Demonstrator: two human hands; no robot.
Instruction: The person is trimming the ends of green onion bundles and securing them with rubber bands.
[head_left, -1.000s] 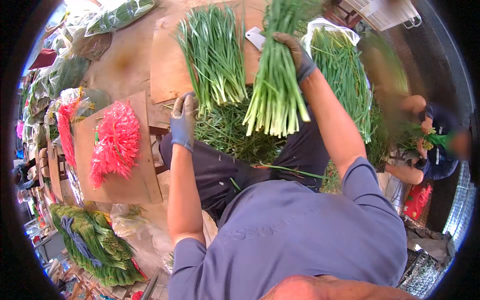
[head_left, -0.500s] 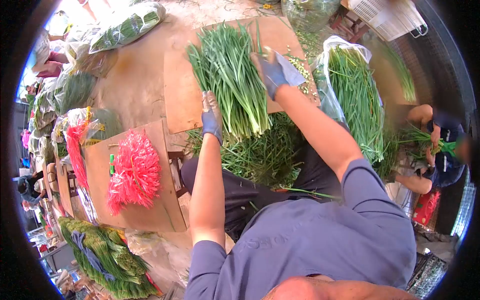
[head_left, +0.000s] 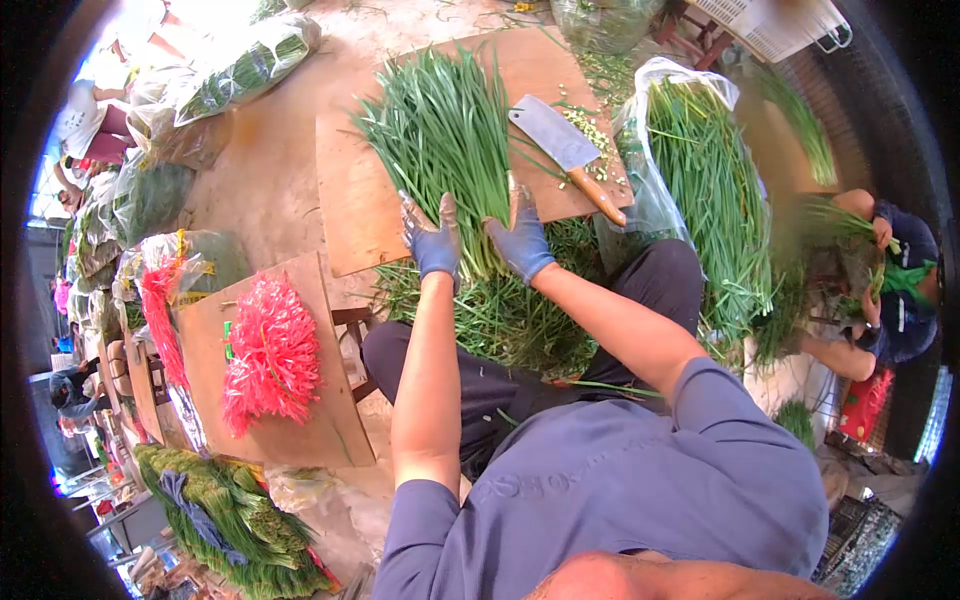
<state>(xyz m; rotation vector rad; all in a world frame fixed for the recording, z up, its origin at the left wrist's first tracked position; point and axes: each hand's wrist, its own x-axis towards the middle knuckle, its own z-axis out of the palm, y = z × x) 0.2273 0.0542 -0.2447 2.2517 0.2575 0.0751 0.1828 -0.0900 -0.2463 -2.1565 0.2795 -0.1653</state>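
Observation:
A large bundle of long green leafy stalks lies on a wooden board, its pale stem ends toward me. My left hand, in a blue and grey glove, is at the left side of the stems with its thumb apart from the fingers. On the right side of the stems is my right hand, gloved too, its thumb against the stalks. Together both hands clasp the lower part of the bundle. A cleaver with a wooden handle rests on the board's right side, beside small pale cut bits.
Loose greens pile below the board. An open plastic bag of stalks stands at right, with another person beyond. At left, red ties lie on a second board. Bagged greens lie at upper left.
My right hand has let go of the cleaver, which now lies on the board, and has come to the bundle's stem end. My left hand has moved slightly right. The bundle has narrowed at its stems.

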